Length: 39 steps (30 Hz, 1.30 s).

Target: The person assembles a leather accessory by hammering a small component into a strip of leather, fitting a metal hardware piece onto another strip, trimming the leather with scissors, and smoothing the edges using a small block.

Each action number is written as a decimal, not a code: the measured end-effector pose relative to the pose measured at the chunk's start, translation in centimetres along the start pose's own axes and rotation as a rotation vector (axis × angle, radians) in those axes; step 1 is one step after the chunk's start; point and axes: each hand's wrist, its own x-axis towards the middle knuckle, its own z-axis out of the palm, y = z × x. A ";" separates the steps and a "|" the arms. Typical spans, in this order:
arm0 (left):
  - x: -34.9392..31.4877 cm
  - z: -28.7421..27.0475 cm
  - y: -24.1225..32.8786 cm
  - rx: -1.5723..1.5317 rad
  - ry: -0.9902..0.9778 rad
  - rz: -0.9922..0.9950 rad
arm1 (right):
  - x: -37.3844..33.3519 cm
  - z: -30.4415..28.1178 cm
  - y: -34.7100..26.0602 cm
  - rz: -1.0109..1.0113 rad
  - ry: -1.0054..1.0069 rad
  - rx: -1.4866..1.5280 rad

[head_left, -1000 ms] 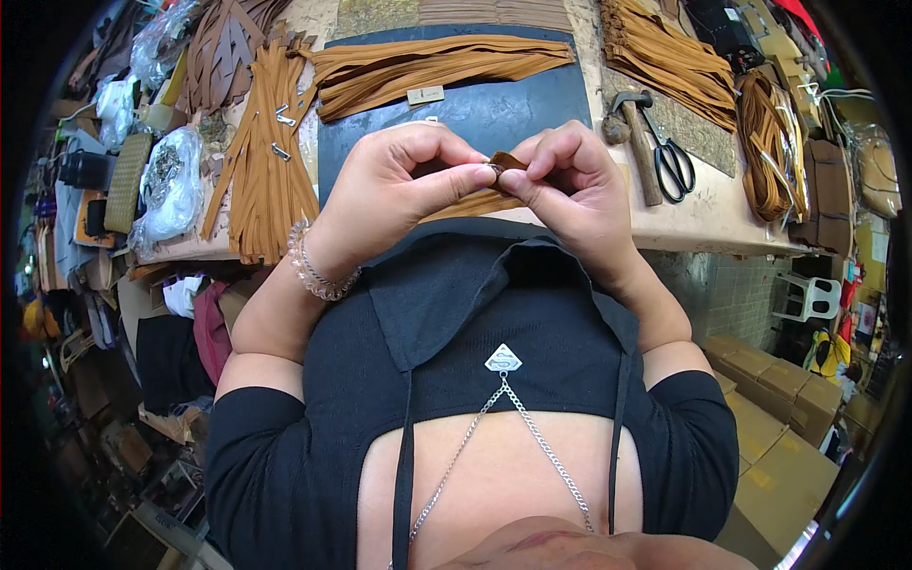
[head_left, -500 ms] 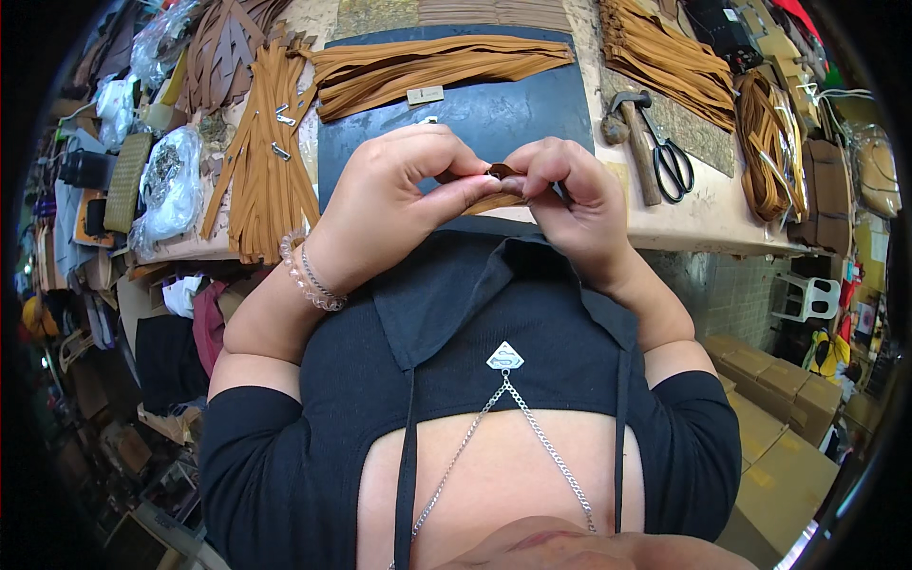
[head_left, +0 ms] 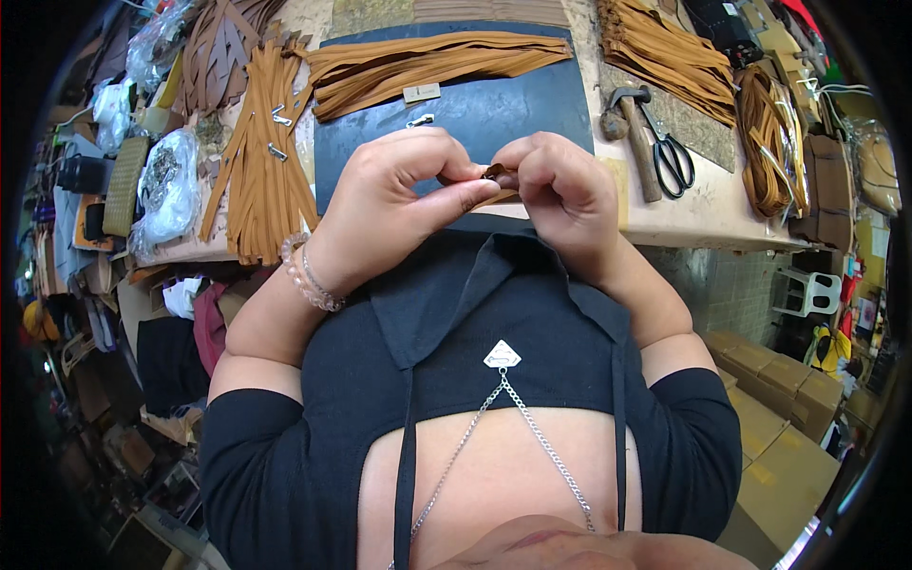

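Close together over the near edge of the dark mat, both my hands are closed in pinches. Between them is the end of a brown zipper tape (head_left: 507,196), mostly hidden by fingers. Thumb and forefinger of my left hand (head_left: 399,195) grip a small dark metal piece, seemingly a zipper slider (head_left: 493,172), at the tape's end. My right hand (head_left: 562,190) has its fingers curled round the tape. Beyond my left hand, a loose silver zipper slider (head_left: 420,121) lies on the dark mat (head_left: 560,104). More sliders (head_left: 276,152) rest on a bundle of brown zipper tapes (head_left: 256,204) to the left.
Another bundle of zipper tapes (head_left: 437,66) lies across the mat with a small tag (head_left: 422,93). At right are a hammer (head_left: 641,152), black-handled scissors (head_left: 674,166) and coiled brown tapes (head_left: 760,152). Plastic bags (head_left: 171,190) crowd the left. Cardboard boxes (head_left: 788,389) and a white stool (head_left: 807,292) stand lower right.
My right hand has shifted slightly left and its fingers have curled further over the tape. My left fingertips have changed angle slightly, and more of the loose slider on the mat shows.
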 end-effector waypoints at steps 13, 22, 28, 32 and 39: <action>-0.2 -0.5 0.2 -0.060 0.032 -0.098 | -0.2 0.0 -0.3 0.346 0.069 0.435; 0.0 -0.7 0.2 -0.123 -0.036 -0.168 | -0.3 -0.2 -0.2 0.278 -0.045 0.212; -0.1 0.1 0.0 -0.027 0.048 -0.002 | -0.5 0.7 0.5 0.084 -0.007 0.260; 0.1 0.1 0.4 -0.020 0.043 -0.027 | 0.4 0.3 0.3 -0.022 0.002 0.127; 0.1 0.0 0.6 0.110 0.044 0.042 | 1.1 -0.1 -0.3 -0.067 -0.055 -0.012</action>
